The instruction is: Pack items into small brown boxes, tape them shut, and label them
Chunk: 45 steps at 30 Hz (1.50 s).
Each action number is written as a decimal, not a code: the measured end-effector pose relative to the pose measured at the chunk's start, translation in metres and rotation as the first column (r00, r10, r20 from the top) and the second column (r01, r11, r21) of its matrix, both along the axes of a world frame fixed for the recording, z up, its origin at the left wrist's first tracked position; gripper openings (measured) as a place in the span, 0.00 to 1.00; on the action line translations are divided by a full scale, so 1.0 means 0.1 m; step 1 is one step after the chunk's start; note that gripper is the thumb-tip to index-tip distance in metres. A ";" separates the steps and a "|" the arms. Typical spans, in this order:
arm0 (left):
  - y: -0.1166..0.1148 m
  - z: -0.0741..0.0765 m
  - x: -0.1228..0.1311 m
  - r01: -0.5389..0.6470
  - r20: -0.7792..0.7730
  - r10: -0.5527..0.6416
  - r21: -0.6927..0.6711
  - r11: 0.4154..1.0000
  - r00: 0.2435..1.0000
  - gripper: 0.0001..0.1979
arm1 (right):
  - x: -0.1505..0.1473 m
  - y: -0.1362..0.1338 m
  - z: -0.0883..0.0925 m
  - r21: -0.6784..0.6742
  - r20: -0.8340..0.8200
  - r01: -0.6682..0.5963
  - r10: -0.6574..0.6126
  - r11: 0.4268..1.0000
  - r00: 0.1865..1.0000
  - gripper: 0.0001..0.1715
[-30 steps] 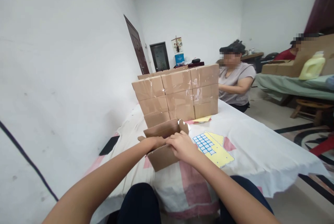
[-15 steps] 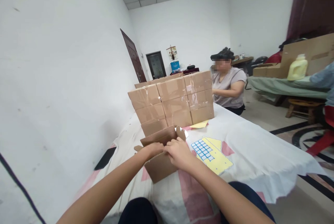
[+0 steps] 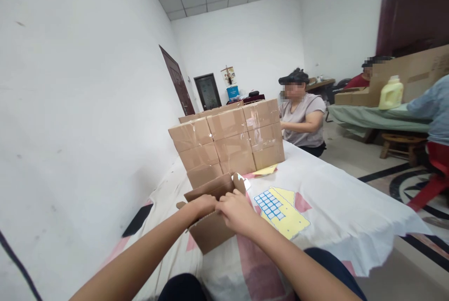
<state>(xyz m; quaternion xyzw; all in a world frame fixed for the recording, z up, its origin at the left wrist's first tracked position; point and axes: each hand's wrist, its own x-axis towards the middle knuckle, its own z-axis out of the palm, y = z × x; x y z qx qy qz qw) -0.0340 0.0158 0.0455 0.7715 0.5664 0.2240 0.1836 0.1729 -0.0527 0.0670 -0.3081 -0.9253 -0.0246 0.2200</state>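
A small brown cardboard box [image 3: 212, 234] stands with its top open on the cloth-covered table, close in front of me. My left hand [image 3: 203, 206] reaches over its near edge, fingers bent down at the opening. Beside it, my right hand [image 3: 235, 209] is closed on the near edge of the same box, the two hands almost touching. The fingertips of my left hand are hidden inside the opening. One flap sticks up at the right, and the far wall shows behind my hands.
Behind the open box rises a stack of taped cardboard boxes [image 3: 229, 139]. The tablecloth [image 3: 336, 198] has a yellow house print. A dark flat object [image 3: 137, 220] lies at the left by the wall. A person [image 3: 302, 113] sits beyond the stack; others are at a green-covered table [image 3: 372, 117].
The view has shifted slightly, so most things sit a little further left and lower. Both hands stay at the box's near edge, with little visible change in their grip.
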 end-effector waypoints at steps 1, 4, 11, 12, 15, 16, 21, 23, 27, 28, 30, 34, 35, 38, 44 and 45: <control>0.02 0.01 -0.01 0.015 -0.023 -0.016 -0.026 1.000 1.000 0.14 | 0.00 0.00 0.00 0.001 0.000 -0.003 0.003 1.000 1.000 0.11; 0.06 0.01 0.02 0.051 -0.091 -0.060 -0.105 0.993 0.994 0.13 | -0.02 -0.02 0.00 -0.010 -0.013 -0.010 0.010 1.000 1.000 0.10; 0.06 0.01 0.38 0.055 -0.068 -0.058 -0.045 0.998 0.996 0.19 | -0.02 0.00 -0.02 -0.029 -0.026 -0.012 0.011 1.000 1.000 0.13; 0.04 0.05 0.40 0.060 -0.064 -0.061 -0.024 0.998 0.996 0.19 | -0.01 0.01 -0.02 -0.031 -0.024 -0.017 0.016 0.999 1.000 0.14; -0.11 0.28 0.35 0.078 -0.064 -0.075 0.043 0.996 0.995 0.15 | 0.02 0.01 -0.02 -0.033 -0.016 -0.040 0.039 0.999 0.999 0.14; -0.19 0.37 0.31 0.082 -0.062 -0.078 0.073 0.994 0.995 0.13 | 0.03 -0.01 -0.01 -0.028 -0.025 -0.048 0.048 0.998 0.999 0.14; -0.77 0.53 0.04 -0.117 0.092 0.088 0.373 0.921 0.992 0.12 | 0.14 -0.09 0.17 0.036 -0.149 0.045 -0.039 0.998 0.988 0.09; -1.00 0.38 -0.07 -0.451 0.398 0.257 0.537 0.713 0.881 0.15 | 0.21 -0.06 0.24 0.029 -0.275 0.192 -0.177 0.981 0.945 0.09; -1.22 0.03 -0.21 -0.757 0.723 0.321 0.415 0.505 0.611 0.16 | 0.36 0.18 0.23 -0.230 -0.429 0.372 -0.437 0.899 0.790 0.17; -1.22 -0.02 -0.23 -0.741 0.716 0.325 0.391 0.546 0.618 0.17 | 0.39 0.24 0.20 -0.325 -0.424 0.327 -0.446 0.887 0.788 0.20; -1.19 -0.05 -0.23 -0.674 0.686 0.298 0.375 0.637 0.664 0.17 | 0.44 0.34 0.12 -0.482 -0.408 0.137 -0.360 0.866 0.839 0.24; -1.10 -0.05 -0.20 -0.536 0.676 0.197 0.338 0.773 0.710 0.21 | 0.49 0.34 0.04 -0.542 -0.420 -0.163 -0.098 0.825 0.902 0.30; -1.07 -0.06 -0.20 -0.505 0.687 0.179 0.307 0.807 0.704 0.24 | 0.50 0.32 0.03 -0.535 -0.417 -0.174 -0.079 0.827 0.905 0.32; -1.01 -0.12 -0.23 -0.379 0.712 0.143 0.185 0.907 0.688 0.34 | 0.54 0.27 0.01 -0.530 -0.392 -0.171 -0.062 0.831 0.918 0.33; -1.00 -0.13 -0.34 -0.264 0.773 0.114 0.071 0.962 0.624 0.41 | 0.54 0.26 -0.06 -0.521 -0.424 -0.200 -0.048 0.830 0.905 0.32; -1.02 -0.12 -0.36 -0.255 0.782 0.105 0.070 0.965 0.614 0.41 | 0.53 0.27 -0.07 -0.526 -0.437 -0.213 -0.047 0.823 0.898 0.31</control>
